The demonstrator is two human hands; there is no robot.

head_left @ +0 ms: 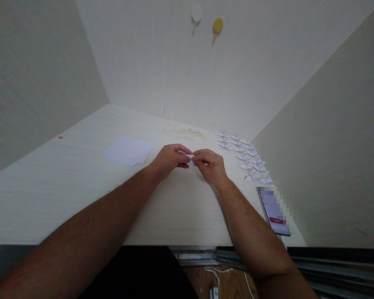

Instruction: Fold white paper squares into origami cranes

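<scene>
Left hand (170, 160) and right hand (210, 167) meet fingertip to fingertip, both pinching the small folded paper (190, 158) just over the desk (81, 187); it looks light, thin and easily creased, best held by its folded edges; paper sheets (127, 150) lie at 9 o'clock; paper cranes (247, 160) at 3; a phone (274, 209) at 4.

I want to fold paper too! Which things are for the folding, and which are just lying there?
For the folding: small white folded paper piece, pinched between left hand and right hand; stack of white paper sheets; rows of white folded paper figures.
Just lying about: dark flat phone, screen lit; white wall hook; yellow wall hook.
</scene>
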